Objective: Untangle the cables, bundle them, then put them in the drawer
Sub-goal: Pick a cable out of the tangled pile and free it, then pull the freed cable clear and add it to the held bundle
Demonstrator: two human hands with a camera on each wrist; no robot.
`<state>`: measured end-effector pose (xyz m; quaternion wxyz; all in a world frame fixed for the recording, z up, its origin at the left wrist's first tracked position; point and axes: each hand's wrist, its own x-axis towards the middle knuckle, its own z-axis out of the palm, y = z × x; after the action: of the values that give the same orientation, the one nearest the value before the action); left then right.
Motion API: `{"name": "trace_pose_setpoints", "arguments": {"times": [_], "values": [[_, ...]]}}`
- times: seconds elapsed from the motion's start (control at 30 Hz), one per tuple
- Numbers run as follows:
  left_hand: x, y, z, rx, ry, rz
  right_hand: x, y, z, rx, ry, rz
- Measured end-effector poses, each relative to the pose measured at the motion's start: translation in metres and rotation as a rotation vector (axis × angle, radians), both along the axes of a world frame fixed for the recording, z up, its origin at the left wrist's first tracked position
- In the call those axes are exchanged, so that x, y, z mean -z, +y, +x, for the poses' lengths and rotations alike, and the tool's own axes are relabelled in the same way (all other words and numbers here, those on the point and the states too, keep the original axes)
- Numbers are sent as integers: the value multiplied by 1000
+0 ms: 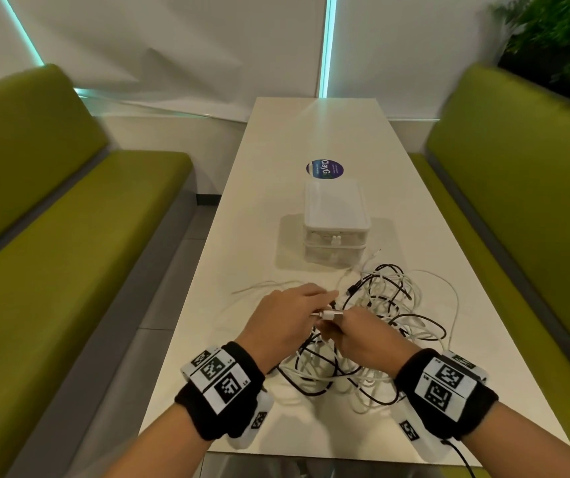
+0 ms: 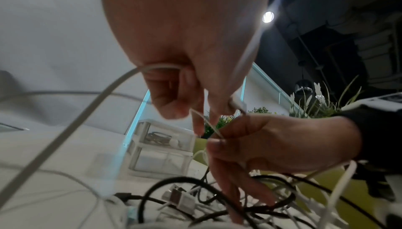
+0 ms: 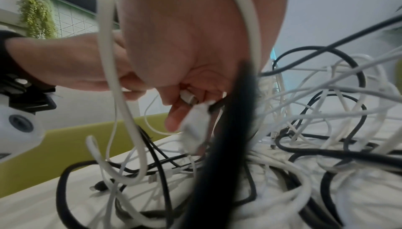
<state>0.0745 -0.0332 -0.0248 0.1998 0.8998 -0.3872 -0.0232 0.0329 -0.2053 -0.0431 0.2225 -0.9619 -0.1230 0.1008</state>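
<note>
A tangle of black and white cables (image 1: 390,315) lies on the white table (image 1: 276,236), in front of the small clear two-drawer unit (image 1: 335,222). Both hands meet at its left edge. My left hand (image 1: 321,305) pinches a thin white cable (image 2: 196,114), and a thicker white strand (image 2: 87,115) loops out from under its curled fingers. My right hand (image 1: 332,327) pinches a white cable plug (image 3: 188,97) between thumb and fingers, with black and white strands draped over the wrist. The white plug (image 1: 330,313) shows between the two hands. Both drawers look shut.
Green bench seats (image 1: 52,253) run along both sides of the narrow table. A round purple sticker (image 1: 325,168) sits behind the drawer unit (image 2: 161,148). A loose USB plug (image 2: 180,198) lies among the strands. Thin white cable ends (image 1: 259,286) trail left of the tangle.
</note>
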Motion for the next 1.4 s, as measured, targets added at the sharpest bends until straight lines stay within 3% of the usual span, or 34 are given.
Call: {"name": "trace_pose_setpoints", "arguments": {"times": [0.13, 0.3, 0.47, 0.77, 1.03, 1.23, 1.4], "values": [[6, 6, 7, -46, -28, 206, -2, -3, 1, 32, 20, 32], [1, 28, 18, -193, -32, 128, 1, 1, 4, 52, -40, 31], [-11, 72, 42, -481, -18, 10, 7, 6, 9, 38, -32, -49], [-14, 157, 71, -724, -23, 181, 18, 35, 22, 18, -20, -134], [1, 180, 69, -713, 49, 289, 25, 45, 31, 50, -12, -180], [12, 145, 47, -681, 282, 3, 32, 48, 37, 146, 25, -121], [12, 89, 24, -526, 306, -128, 35, 48, 35, 204, 9, -134]]}}
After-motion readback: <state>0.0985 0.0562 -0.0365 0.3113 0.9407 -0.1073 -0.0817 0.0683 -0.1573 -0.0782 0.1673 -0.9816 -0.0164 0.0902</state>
